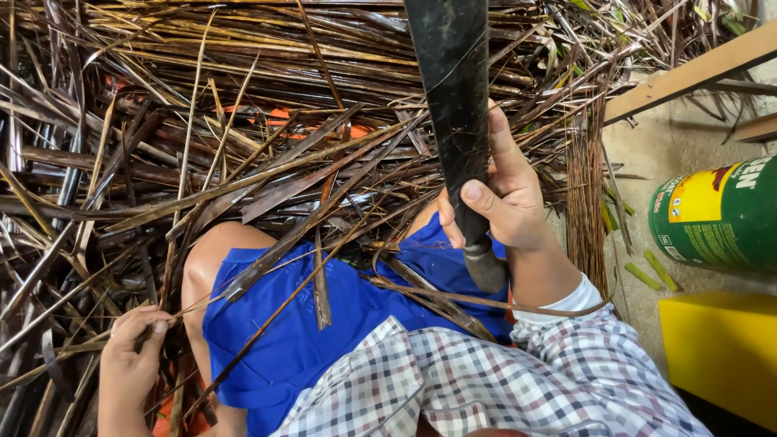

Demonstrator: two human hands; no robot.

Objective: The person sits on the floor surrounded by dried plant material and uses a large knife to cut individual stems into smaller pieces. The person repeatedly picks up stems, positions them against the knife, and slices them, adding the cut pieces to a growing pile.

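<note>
My right hand [506, 198] grips the handle of a long dark machete [453, 105], its blade pointing up and away over the pile. My left hand [133, 348] at the lower left pinches a thin brown leaf strip [267, 324] that runs diagonally across my lap. A big heap of dry brown palm leaves and midribs [243, 121] covers the ground in front of me. My blue shorts [324, 324] and bare knee [214, 251] show beneath the strips.
A neat bundle of thin brown sticks [584, 194] stands by my right wrist. A green and yellow canister [716, 214] lies at right above a yellow box [724, 348]. A wooden plank [696, 69] crosses the upper right. Orange material [283, 117] shows under the leaves.
</note>
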